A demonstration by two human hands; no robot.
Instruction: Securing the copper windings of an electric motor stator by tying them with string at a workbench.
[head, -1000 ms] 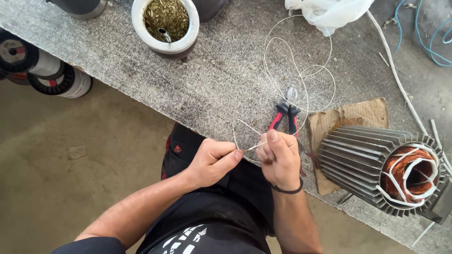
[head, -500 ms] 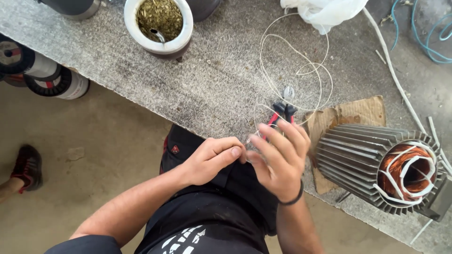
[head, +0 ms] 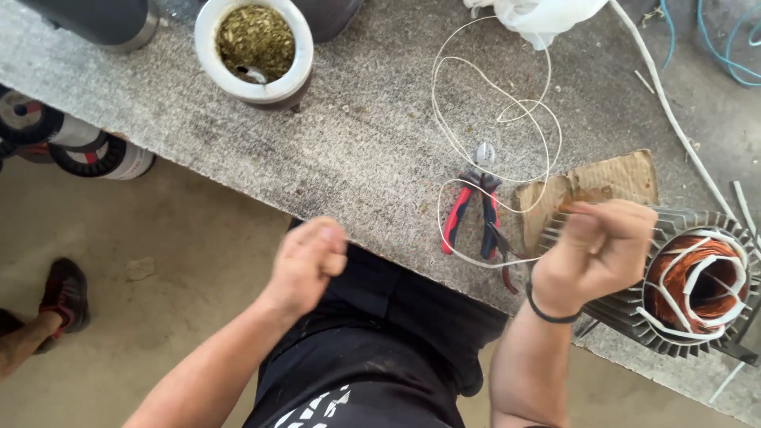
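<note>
White cord (head: pixel 507 119) is lying in loose loops on the grey bench (head: pixel 357 150), running from near a white plastic bag (head: pixel 539 16) down over the red-and-blue pliers (head: pixel 476 218) toward the person's hands. Both hands are curled into fists and are blurred, held well apart above the bench edge: the left hand (head: pixel 305 265) is hanging over the person's dark clothing, the right hand (head: pixel 598 246) is sitting just in front of the finned motor stator (head: pixel 690 285). Whether either fist is gripping the cord is impossible to tell, since the cord is not showing between them. A black band is circling the right wrist. Copper windings wrapped with white sleeving are filling the stator's bore. A piece of brown cardboard (head: pixel 602 178) is lying beside the pliers, partly under the stator. At the far side of the bench a white-rimmed cup of green herb (head: pixel 254 47) is standing. Another person's shoe (head: pixel 63 293) is showing on the floor at the left.
</note>
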